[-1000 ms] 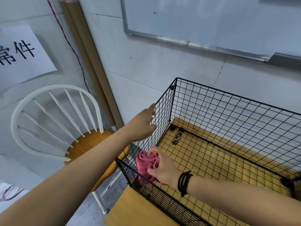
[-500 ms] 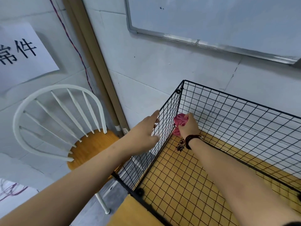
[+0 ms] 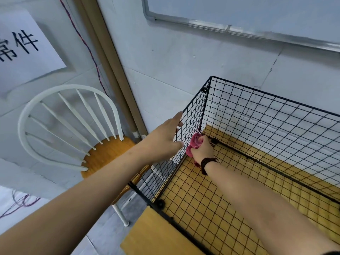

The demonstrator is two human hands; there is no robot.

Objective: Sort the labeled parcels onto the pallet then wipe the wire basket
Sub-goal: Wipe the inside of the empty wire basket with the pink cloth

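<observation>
Two hands: our right hand [image 3: 202,152] grips the pink cloth [image 3: 193,143] lower in the wire basket [image 3: 276,111] corner now, left hand [image 3: 163,138] flat on its outside, chair [image 3: 68,89] beyond.

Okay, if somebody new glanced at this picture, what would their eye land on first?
The pink cloth, bunched in the right hand, stands out against the black wire basket. It sits low in the basket's far left corner, inside the mesh. The left hand rests flat on the outside of the basket's left panel. Further left, a white chair with a wooden seat stands beside the basket.
</observation>
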